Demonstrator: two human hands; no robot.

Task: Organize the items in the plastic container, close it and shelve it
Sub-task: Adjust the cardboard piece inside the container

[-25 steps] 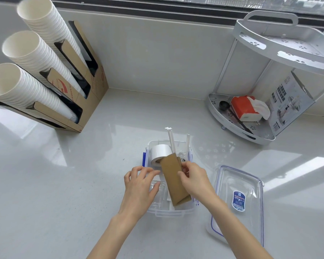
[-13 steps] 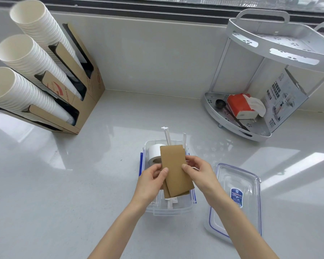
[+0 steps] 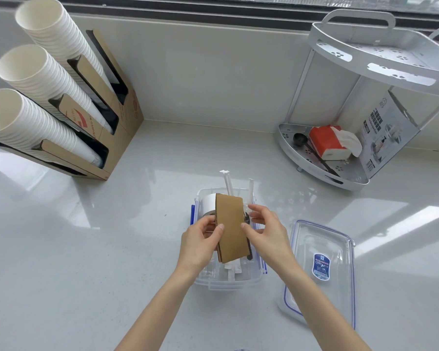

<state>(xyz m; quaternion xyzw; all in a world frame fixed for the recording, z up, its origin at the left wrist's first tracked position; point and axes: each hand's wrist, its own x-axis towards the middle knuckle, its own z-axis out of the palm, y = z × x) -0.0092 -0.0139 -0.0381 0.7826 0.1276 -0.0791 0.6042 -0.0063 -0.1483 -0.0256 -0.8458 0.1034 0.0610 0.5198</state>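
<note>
A clear plastic container point(image 3: 228, 282) with blue clips sits open on the counter in front of me. Inside are a white tape roll point(image 3: 208, 202), wrapped white straws point(image 3: 226, 182) sticking out at the back, and more small items underneath. Above it I hold brown cardboard sleeves point(image 3: 231, 229), stacked flat. My left hand point(image 3: 200, 244) pinches their left edge, and my right hand point(image 3: 266, 231) grips the right edge. The clear lid point(image 3: 319, 269) with a blue seal and label lies to the right of the container.
A cardboard dispenser point(image 3: 107, 117) holding three stacks of white paper cups stands at the back left. A white two-tier corner shelf point(image 3: 365, 72) at the back right holds a red tissue pack point(image 3: 327, 141), a dark scoop point(image 3: 300, 139) and a printed box point(image 3: 385, 133).
The sleeves were raised from a tilted position in the container and squared up flat between both hands. My left hand went from resting on the container to gripping them.
</note>
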